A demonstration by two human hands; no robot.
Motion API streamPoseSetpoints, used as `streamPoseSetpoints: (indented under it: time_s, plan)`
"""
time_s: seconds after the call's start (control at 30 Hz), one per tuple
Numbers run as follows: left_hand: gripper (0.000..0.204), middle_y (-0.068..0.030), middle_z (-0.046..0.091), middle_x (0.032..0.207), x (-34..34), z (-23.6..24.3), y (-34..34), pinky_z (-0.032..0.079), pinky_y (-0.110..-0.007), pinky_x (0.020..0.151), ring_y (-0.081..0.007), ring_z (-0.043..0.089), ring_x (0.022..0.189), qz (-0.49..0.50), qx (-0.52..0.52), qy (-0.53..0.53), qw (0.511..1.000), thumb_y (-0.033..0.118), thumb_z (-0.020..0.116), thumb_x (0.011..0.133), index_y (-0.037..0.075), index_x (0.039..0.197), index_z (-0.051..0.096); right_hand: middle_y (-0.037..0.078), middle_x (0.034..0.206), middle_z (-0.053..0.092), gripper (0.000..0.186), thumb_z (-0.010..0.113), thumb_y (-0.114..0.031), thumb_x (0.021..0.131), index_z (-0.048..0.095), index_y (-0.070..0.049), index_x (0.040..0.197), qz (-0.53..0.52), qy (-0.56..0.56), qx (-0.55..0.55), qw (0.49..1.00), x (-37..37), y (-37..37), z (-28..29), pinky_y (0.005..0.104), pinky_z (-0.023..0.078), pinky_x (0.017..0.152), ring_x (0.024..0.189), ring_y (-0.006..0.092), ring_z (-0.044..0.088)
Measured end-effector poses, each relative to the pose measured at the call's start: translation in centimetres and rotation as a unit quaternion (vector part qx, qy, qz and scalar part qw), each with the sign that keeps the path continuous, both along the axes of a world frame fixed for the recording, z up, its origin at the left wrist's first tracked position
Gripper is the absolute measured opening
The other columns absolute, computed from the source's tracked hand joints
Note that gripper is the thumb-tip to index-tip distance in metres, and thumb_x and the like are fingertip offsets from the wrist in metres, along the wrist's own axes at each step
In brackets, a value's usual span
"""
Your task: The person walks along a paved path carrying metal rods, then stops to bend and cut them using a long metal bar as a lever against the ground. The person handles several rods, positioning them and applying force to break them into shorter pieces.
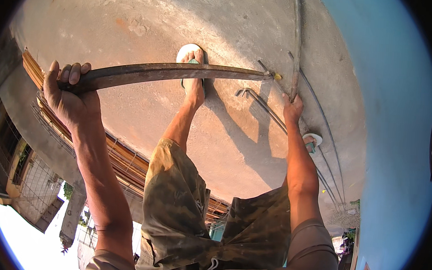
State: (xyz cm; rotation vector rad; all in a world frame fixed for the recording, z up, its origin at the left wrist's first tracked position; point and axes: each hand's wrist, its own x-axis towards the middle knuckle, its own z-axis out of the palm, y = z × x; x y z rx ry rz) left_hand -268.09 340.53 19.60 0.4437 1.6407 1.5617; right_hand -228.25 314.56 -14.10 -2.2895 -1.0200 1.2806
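Two hands over bare concrete floor [128,125] outdoors: left hand [66,98] wrapped around rusty pipe [170,73], right hand [292,108] clutching thin rebar [296,46].

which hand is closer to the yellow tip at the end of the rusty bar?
Right. The right hand grips a thin rod just below and right of the yellow tip. The left hand holds the far end of the rusty bar, a full bar length away.

We see a long, dark, rusty matt metal pipe [170,73], thin dull steel rods [266,106], and rough, matt grey concrete floor [134,18].
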Motion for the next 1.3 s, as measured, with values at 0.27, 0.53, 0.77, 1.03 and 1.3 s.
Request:
streamPoseSetpoints:
  time_s: [0.27, 0.53, 0.77, 1.03, 1.3]
  plan:
    - [0.02, 0.0009, 0.049, 0.061, -4.4, -1.5, -3.5, 0.048, -0.038, 0.069, -0.012, 0.051, 0.058, -0.013, 0.012, -0.04, 0.999, 0.013, 0.061, 0.086, 0.012, 0.069, 0.052, 0.017, 0.091, 0.059, 0.037, 0.062, -0.008, 0.08, 0.051, -0.003, 0.115, 0.109, -0.046, -0.077, 0.99, 0.7, 5.1, 17.1, 0.0396, 0.046, 0.07, 0.078, 0.0304, 0.06]
    - [0.017, -0.0028, 0.055, 0.063, -1.1, 0.3, -0.7, 0.052, -0.029, 0.049, -0.0139, 0.059, 0.054, -0.044, 0.041, -0.066, 0.996, 0.006, 0.068, 0.084, 0.008, 0.078, 0.052, 0.022, 0.13, 0.049, 0.04, 0.054, -0.004, 0.083, 0.055, -0.006, 0.123, 0.276, 0.169, -0.092, 0.942, 0.5, 23.7, 42.1, 0.0375, 0.051, 0.086, 0.114, 0.0256, 0.055]
    - [0.018, -0.0005, 0.055, 0.06, -1.4, 1.4, -0.7, 0.043, -0.024, 0.044, -0.0081, 0.052, 0.051, -0.014, 0.023, -0.084, 0.996, 0.006, 0.072, 0.08, 0.007, 0.085, 0.055, 0.015, 0.085, 0.064, 0.021, 0.054, -0.02, 0.09, 0.06, -0.001, 0.085, 0.381, 0.072, 0.273, 0.88, -9.9, 34.5, 42.8, 0.0453, 0.048, 0.084, 0.095, 0.0275, 0.06]
    - [0.02, 0.0013, 0.053, 0.055, -1.7, 0.2, -0.6, 0.036, -0.02, 0.04, -0.0037, 0.049, 0.047, 0.009, 0.024, -0.084, 0.996, 0.002, 0.072, 0.078, 0.005, 0.08, 0.053, -0.003, 0.048, 0.032, 0.03, 0.049, -0.015, 0.092, 0.041, -0.007, 0.064, 0.278, 0.289, 0.247, 0.882, -25.1, 42.5, 38.4, 0.0247, 0.026, 0.038, 0.042, 0.0056, 0.028]
    - [0.021, 0.0037, 0.05, 0.055, -2.6, 0.3, -1.0, 0.033, -0.018, 0.042, -0.0007, 0.046, 0.049, -0.009, 0.014, -0.089, 0.996, 0.0, 0.072, 0.075, 0.005, 0.077, 0.052, -0.002, 0.049, 0.037, 0.032, 0.047, -0.025, 0.094, 0.046, -0.01, 0.066, 0.223, 0.236, 0.101, 0.94, -32.1, 42.7, 29.3, 0.0275, 0.029, 0.035, 0.038, 0.0097, 0.036]
